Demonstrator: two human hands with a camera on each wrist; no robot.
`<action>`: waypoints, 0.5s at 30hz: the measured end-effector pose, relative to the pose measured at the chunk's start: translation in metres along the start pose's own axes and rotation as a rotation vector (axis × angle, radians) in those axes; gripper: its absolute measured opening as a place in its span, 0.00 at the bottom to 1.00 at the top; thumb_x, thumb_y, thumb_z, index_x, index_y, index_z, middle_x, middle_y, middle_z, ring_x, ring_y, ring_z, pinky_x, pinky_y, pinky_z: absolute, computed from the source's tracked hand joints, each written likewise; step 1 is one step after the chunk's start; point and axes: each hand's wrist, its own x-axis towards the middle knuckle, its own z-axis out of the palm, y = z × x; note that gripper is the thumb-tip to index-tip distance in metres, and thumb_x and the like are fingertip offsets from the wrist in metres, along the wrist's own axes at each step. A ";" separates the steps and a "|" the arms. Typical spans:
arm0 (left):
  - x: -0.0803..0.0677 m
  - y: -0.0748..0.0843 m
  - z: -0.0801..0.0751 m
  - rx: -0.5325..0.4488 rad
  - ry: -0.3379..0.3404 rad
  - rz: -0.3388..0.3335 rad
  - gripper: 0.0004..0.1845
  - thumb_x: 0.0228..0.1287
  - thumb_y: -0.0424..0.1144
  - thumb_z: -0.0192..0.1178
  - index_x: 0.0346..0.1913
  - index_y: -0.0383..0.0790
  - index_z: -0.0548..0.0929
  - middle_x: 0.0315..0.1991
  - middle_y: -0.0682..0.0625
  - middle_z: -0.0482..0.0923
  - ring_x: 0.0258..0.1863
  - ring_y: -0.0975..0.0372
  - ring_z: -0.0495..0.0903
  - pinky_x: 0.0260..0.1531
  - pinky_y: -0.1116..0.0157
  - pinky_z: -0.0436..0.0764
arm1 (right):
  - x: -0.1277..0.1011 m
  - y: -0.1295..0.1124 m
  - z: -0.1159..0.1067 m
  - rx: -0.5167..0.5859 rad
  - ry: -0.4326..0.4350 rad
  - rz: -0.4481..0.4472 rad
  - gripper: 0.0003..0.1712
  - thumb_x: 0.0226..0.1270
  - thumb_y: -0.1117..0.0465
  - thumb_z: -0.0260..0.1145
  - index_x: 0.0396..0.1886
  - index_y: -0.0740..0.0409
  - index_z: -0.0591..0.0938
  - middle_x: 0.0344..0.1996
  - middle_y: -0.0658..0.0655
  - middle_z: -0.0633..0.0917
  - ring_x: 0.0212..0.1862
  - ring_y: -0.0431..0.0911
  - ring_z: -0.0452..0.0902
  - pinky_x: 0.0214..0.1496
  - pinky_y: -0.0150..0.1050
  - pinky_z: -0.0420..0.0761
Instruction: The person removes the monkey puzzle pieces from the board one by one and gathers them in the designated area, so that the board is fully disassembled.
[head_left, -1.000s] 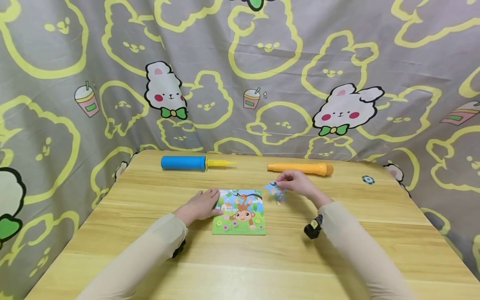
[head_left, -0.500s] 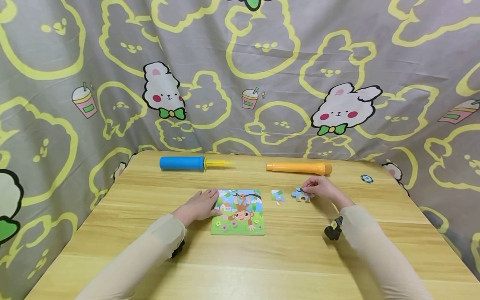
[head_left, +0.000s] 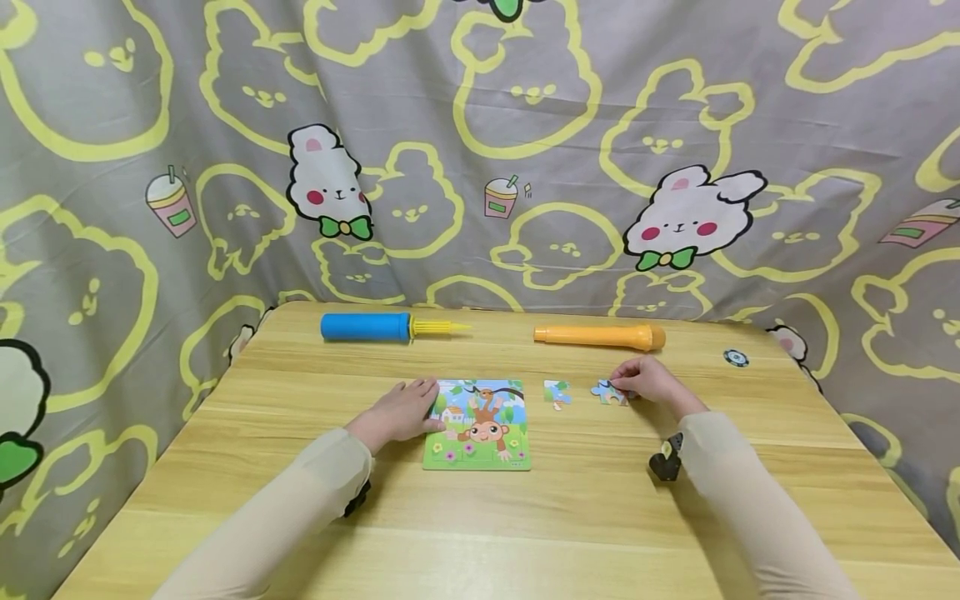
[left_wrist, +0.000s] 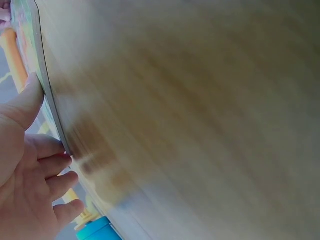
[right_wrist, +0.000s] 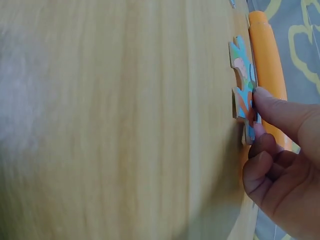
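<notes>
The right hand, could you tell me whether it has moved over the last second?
Yes. The right hand has gone rightward along the orange tube, away from the puzzle board, carrying a puzzle piece with it.

Even, soft light fills the head view, bright enough that colours read clean and nothing is blown out. Shadows are faint: a thin dark rim lies under each forearm and just beneath the right hand (head_left: 649, 382), and the desk (head_left: 525, 517) carries a mild sheen nearer the viewer. That view is sharp across its middle, with slight bending of straight lines toward the corners.

The left wrist view is heavily smeared; the wood grain beyond the left hand (left_wrist: 25, 175) streaks into blur, and only the fingers (left_wrist: 47, 165) hold some definition. The right wrist view is clearer beside the fingertips, while the desk away from the hand goes soft and pale.
</notes>
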 end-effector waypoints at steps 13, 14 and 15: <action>0.000 0.000 0.000 0.000 -0.003 -0.001 0.40 0.65 0.56 0.50 0.69 0.30 0.55 0.70 0.39 0.49 0.68 0.48 0.48 0.64 0.49 0.50 | -0.001 -0.013 0.003 -0.099 0.081 0.085 0.10 0.62 0.66 0.63 0.38 0.71 0.79 0.24 0.56 0.79 0.25 0.44 0.73 0.25 0.34 0.74; 0.000 0.000 0.000 0.000 -0.003 -0.002 0.39 0.66 0.55 0.50 0.69 0.30 0.55 0.70 0.39 0.49 0.68 0.48 0.48 0.64 0.49 0.50 | -0.001 -0.015 0.004 -0.101 0.086 0.079 0.10 0.63 0.66 0.62 0.39 0.70 0.79 0.24 0.57 0.79 0.26 0.45 0.73 0.26 0.35 0.75; 0.000 0.001 0.000 0.000 -0.004 -0.002 0.39 0.66 0.55 0.50 0.69 0.30 0.55 0.70 0.39 0.49 0.68 0.48 0.48 0.64 0.49 0.50 | 0.000 -0.018 0.004 -0.110 0.085 0.063 0.10 0.63 0.66 0.62 0.39 0.70 0.79 0.26 0.58 0.78 0.27 0.46 0.73 0.27 0.36 0.75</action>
